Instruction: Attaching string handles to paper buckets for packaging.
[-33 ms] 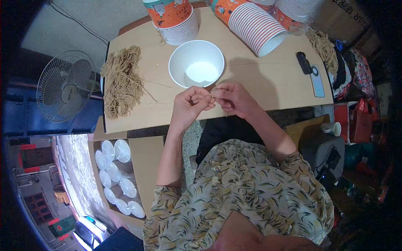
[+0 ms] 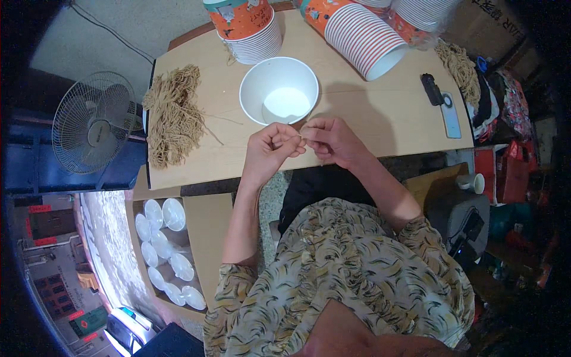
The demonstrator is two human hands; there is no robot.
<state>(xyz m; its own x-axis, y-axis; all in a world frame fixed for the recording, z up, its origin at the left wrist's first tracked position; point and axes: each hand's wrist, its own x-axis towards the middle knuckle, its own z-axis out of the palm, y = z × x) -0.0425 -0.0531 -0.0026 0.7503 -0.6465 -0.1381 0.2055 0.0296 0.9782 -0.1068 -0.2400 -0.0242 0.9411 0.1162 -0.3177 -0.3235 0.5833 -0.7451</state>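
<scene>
Just past the near rim of a white paper tub [image 2: 256, 98], my two hands meet fingertip to fingertip above the table. Thumb and fingers of my left hand [image 2: 272, 150] are pinched together, and so are those of my right hand [image 2: 336, 141]. A thin tan twine [image 2: 302, 137] shows between the fingertips; most of it is hidden by them. The tub stands upright with its open mouth toward me, and a thin dark line shows inside its near wall. To the left lies a bundle of cut tan twine [image 2: 175, 119], a few loose strands trailing toward the tub.
Nested orange-and-white paper tubs [image 2: 256, 44] stand at the back, with another stack [image 2: 363, 41] lying tilted beside them. A phone [image 2: 451, 116] and a black object [image 2: 431, 89] lie right. Left are a fan [image 2: 95, 122] and a carton [image 2: 208, 238] holding clear plastic lids [image 2: 173, 214].
</scene>
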